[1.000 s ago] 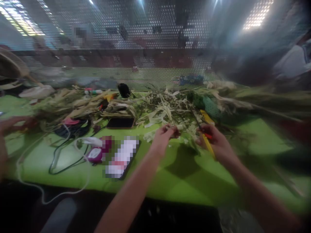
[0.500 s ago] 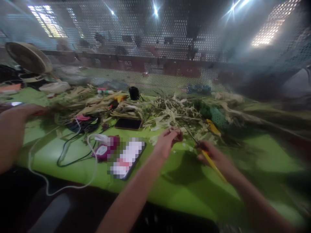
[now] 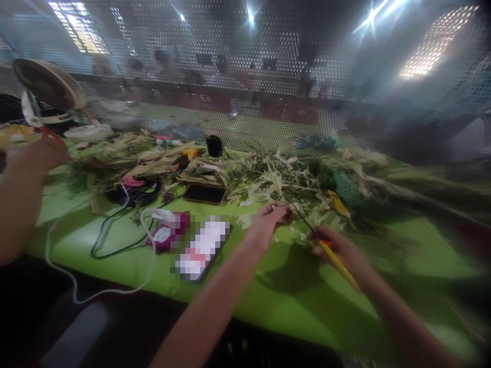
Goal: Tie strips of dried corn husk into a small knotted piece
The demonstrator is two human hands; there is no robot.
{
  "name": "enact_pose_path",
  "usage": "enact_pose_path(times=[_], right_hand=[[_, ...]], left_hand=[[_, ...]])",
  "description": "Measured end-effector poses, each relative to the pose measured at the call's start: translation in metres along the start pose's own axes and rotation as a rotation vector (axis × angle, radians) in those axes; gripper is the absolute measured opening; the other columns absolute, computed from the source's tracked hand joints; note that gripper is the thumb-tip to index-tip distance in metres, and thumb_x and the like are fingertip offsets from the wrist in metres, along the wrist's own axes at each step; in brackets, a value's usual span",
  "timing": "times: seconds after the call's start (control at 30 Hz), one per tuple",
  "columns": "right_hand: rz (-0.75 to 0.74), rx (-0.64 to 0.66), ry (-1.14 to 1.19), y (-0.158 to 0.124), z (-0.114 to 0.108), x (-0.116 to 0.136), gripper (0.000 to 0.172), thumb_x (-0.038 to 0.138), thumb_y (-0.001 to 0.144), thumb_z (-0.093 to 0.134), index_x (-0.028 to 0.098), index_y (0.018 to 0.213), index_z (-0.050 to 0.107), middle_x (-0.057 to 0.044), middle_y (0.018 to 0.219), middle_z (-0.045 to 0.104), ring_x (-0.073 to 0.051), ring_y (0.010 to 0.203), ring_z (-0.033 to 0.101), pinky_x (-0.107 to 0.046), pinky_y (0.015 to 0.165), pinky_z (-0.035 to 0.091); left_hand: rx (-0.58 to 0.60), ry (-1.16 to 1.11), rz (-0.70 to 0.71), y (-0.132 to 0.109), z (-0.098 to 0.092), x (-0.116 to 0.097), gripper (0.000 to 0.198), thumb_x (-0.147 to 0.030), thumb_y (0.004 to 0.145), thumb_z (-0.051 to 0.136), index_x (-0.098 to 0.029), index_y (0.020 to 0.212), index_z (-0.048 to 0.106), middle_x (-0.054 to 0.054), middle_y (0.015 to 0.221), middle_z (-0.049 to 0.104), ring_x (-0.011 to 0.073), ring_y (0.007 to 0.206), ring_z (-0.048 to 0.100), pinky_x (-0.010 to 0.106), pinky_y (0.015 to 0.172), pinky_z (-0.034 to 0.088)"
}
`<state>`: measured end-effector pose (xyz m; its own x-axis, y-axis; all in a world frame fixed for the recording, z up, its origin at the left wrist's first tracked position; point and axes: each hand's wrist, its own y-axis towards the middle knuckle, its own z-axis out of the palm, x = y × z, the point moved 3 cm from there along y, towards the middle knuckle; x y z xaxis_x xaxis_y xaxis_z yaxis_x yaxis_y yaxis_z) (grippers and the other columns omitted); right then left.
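My left hand (image 3: 270, 221) is closed in a pinch just above the green tabletop; whatever sits between its fingertips is too small and blurred to name. Pale dried husk strips (image 3: 264, 189) lie just beyond it. In my right hand (image 3: 337, 250) is a slim yellow-handled tool (image 3: 339, 266), its thin dark shaft pointing up and left toward the left hand's fingers. Small pale scraps (image 3: 282, 237) are scattered beneath the two hands.
Left of my arm lie a pixelated phone (image 3: 205, 250), a purple tissue pack (image 3: 169, 232), a dark phone (image 3: 204, 193) and a white cable (image 3: 111, 294). A co-worker's hand (image 3: 38, 153) holds red-handled scissors (image 3: 53, 140) near a fan (image 3: 51, 84). Perforated mesh (image 3: 230, 76) stands behind.
The co-worker's hand at the left has risen, and scissors now show in it. My hands keep nearly the same pose, with the whole view shifted slightly.
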<state>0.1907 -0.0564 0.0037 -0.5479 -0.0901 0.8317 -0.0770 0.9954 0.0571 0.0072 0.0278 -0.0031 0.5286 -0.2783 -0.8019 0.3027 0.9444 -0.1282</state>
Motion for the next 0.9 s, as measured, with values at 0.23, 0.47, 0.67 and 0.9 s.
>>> enact_pose_path(times=[0.23,0.47,0.67,0.9], right_hand=[[-0.008,-0.009,-0.006,0.0,-0.002,-0.002,0.035,0.048,0.077,0.07,0.024,0.102,0.067,-0.003,0.084,0.069,-0.021,0.074,0.063,-0.029,0.061,0.051],[0.01,-0.005,-0.015,0.001,-0.001,0.004,0.027,0.046,0.078,0.069,0.024,0.094,0.067,-0.004,0.088,0.068,-0.021,0.076,0.063,-0.029,0.063,0.051],[0.041,-0.051,-0.013,0.002,-0.002,0.014,0.029,0.048,0.073,0.071,0.022,0.084,0.066,-0.002,0.075,0.066,-0.018,0.064,0.059,-0.026,0.054,0.047],[0.012,-0.224,-0.141,-0.016,-0.029,-0.002,0.031,0.044,0.074,0.073,0.025,0.099,0.069,-0.005,0.091,0.074,-0.026,0.074,0.068,-0.035,0.064,0.053]], left_hand=[[0.006,0.011,-0.016,0.001,-0.002,0.002,0.015,-0.03,0.071,0.077,-0.018,0.076,0.07,0.007,0.079,0.07,0.0197,0.076,0.063,0.038,0.083,0.051],[0.006,0.027,0.01,-0.001,0.001,-0.002,0.016,-0.03,0.069,0.077,-0.017,0.076,0.069,0.004,0.078,0.069,0.0144,0.071,0.061,0.031,0.075,0.051],[0.025,0.005,0.025,0.001,0.0,-0.003,0.018,-0.029,0.07,0.077,-0.016,0.075,0.066,0.002,0.073,0.066,0.0114,0.067,0.06,0.028,0.07,0.049],[0.04,-0.041,0.035,0.005,-0.002,-0.002,0.016,-0.026,0.071,0.076,-0.017,0.08,0.065,0.003,0.082,0.069,0.0112,0.071,0.061,0.027,0.072,0.048]])
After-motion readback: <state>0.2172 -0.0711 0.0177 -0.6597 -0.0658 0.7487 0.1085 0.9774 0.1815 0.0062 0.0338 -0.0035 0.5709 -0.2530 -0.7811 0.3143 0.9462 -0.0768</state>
